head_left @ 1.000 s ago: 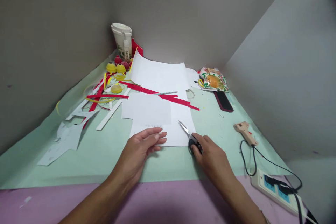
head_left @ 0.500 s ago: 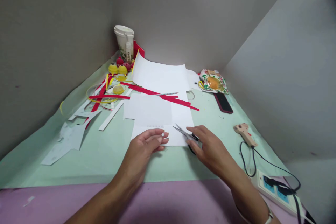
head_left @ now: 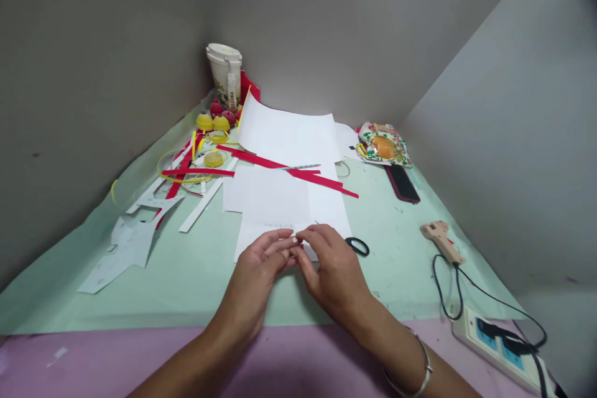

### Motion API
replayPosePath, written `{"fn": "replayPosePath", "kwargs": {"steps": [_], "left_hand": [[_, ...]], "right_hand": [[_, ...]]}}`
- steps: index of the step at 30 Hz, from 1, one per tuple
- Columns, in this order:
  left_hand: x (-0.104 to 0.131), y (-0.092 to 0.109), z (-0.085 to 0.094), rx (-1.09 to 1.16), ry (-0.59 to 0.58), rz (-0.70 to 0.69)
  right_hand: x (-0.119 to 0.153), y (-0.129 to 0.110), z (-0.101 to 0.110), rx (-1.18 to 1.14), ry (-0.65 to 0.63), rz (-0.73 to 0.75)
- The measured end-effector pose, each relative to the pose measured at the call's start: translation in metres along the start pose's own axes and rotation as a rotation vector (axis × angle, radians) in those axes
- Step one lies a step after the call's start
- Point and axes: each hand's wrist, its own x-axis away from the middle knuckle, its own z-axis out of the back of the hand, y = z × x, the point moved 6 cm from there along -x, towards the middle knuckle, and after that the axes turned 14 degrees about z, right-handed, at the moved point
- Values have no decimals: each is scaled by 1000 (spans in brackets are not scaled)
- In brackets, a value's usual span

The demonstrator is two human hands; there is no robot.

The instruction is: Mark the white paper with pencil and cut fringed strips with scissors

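A tiny white piece (head_left: 295,240) sits at the fingertips of my left hand (head_left: 261,261), whose fingers are curled together around it. From the right, the thumb and forefinger of my right hand (head_left: 334,264) pinch in at the same spot, touching the left fingertips. Behind the right hand lie scissors (head_left: 358,246); a black handle loop and one blade tip show, the rest is covered. Beneath both hands is white paper (head_left: 326,208), with a row of tiny marks or bits (head_left: 280,225) on the sheet just beyond the fingers.
Red strips (head_left: 326,180) and a pencil (head_left: 298,167) cross the paper. Cut paper scraps (head_left: 133,242), yellow and red parts, and a cup (head_left: 224,74) are at left. At right are a food packet (head_left: 385,146), a phone (head_left: 402,184), a glue gun (head_left: 442,241) and a power strip (head_left: 499,345).
My right hand has let go of the scissors, which now lie on the paper, and has moved left to meet my left hand at the tiny white piece. The view has shifted slightly.
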Motion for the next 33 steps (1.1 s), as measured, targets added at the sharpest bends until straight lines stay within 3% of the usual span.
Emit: {"fn": "replayPosePath", "kwargs": {"steps": [20, 27, 29, 33], "left_hand": [[2, -4, -5, -24, -27, 53], [7, -16, -9, -86, 2, 167], [8, -29, -14, -177, -70, 217], [18, -66, -33, -485, -419, 383]], "right_hand": [[2, 17, -6, -218, -73, -39], [0, 37, 9, -315, -52, -141], [-2, 44, 13, -293, -50, -173], [-7, 44, 4, -314, -110, -154]]}}
